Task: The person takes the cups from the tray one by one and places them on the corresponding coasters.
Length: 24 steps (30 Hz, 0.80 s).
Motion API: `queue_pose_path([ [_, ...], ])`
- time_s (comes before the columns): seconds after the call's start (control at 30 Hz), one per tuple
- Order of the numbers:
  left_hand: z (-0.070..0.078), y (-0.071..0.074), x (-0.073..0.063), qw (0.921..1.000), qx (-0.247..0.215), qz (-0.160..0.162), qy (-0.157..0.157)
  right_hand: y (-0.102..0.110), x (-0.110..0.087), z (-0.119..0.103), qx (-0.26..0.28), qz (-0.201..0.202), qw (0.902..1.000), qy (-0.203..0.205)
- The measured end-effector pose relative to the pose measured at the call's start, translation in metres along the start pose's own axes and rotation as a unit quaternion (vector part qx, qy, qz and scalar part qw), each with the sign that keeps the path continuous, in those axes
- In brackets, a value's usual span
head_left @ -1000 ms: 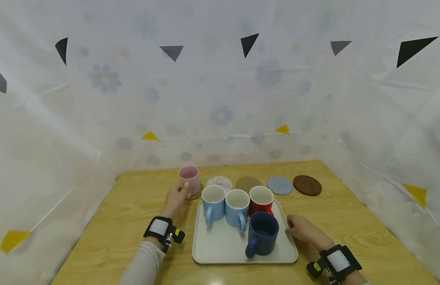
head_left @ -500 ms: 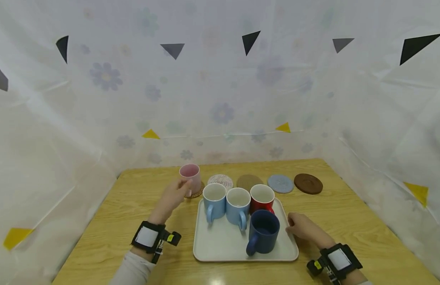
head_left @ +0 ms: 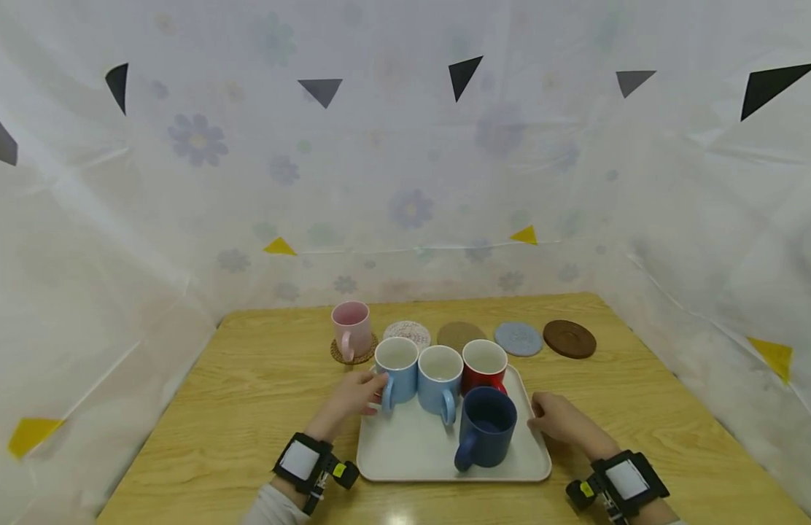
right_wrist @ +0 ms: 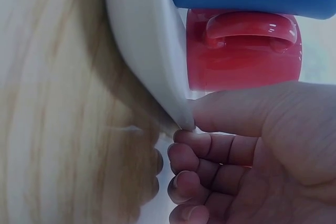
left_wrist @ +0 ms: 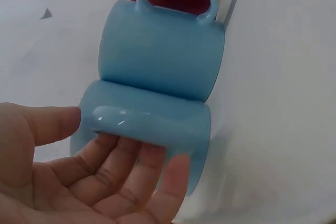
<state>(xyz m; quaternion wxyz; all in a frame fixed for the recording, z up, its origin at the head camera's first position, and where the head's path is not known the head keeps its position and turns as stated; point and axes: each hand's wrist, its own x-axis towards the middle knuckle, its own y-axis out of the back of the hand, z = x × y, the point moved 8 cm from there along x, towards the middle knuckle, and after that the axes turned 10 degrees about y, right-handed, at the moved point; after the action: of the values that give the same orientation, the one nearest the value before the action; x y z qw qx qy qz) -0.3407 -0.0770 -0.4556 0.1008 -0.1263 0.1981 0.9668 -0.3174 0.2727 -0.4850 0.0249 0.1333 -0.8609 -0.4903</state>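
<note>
My left hand [head_left: 353,397] is at the leftmost light blue mug [head_left: 397,364]. In the left wrist view its fingers [left_wrist: 126,182] reach under the mug's handle [left_wrist: 131,124], and the thumb lies alongside near the rim; whether they press on it I cannot tell. At the right edge of the white tray [head_left: 412,452], my right hand [head_left: 563,423] pinches the rim [right_wrist: 152,72] between thumb and curled index finger. A second light blue mug [head_left: 438,383], a red mug [head_left: 474,373] and a dark blue mug [head_left: 487,430] stand upright on the tray.
A pink mug [head_left: 353,324] stands on a woven brown coaster [head_left: 340,356] at the back left. Along the back of the wooden table [head_left: 235,408] lie a speckled coaster [head_left: 408,334], a tan one, a grey-blue one [head_left: 518,339] and a dark brown one [head_left: 569,339].
My left hand has let go of the pink mug, leaving it on its coaster, and moved toward me and right to the leftmost light blue mug. The right hand has stayed at the tray's edge.
</note>
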Motion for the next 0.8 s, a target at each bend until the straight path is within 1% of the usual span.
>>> queue_pose_path([
  [0.07,-0.001,-0.006,0.001,0.9998,-0.016,-0.015,0.0,0.0,0.0,0.0,-0.001,0.0,1.0,-0.001],
  [0.17,-0.001,-0.011,0.003,0.9984,-0.043,-0.036,-0.01,0.0,0.001,0.001,-0.001,0.001,1.0,-0.002],
  [0.3,-0.001,-0.013,0.003,0.9967,-0.066,-0.041,-0.026,-0.001,0.0,0.003,0.003,0.001,1.0,-0.005],
  [0.4,-0.002,-0.012,0.003,0.9966,-0.069,-0.028,-0.035,-0.001,0.0,0.002,0.007,0.004,1.0,0.0],
  [0.57,-0.001,-0.007,0.004,0.9967,-0.059,0.014,-0.055,-0.001,-0.002,0.002,0.012,0.013,0.9998,0.012],
  [0.67,0.003,-0.003,0.007,0.995,-0.065,0.03,-0.069,-0.001,-0.002,0.002,0.012,0.015,0.9997,0.014],
  [0.8,0.018,0.003,0.01,0.9926,-0.064,0.046,-0.092,-0.001,0.0,0.001,0.009,0.012,0.9998,0.009],
])
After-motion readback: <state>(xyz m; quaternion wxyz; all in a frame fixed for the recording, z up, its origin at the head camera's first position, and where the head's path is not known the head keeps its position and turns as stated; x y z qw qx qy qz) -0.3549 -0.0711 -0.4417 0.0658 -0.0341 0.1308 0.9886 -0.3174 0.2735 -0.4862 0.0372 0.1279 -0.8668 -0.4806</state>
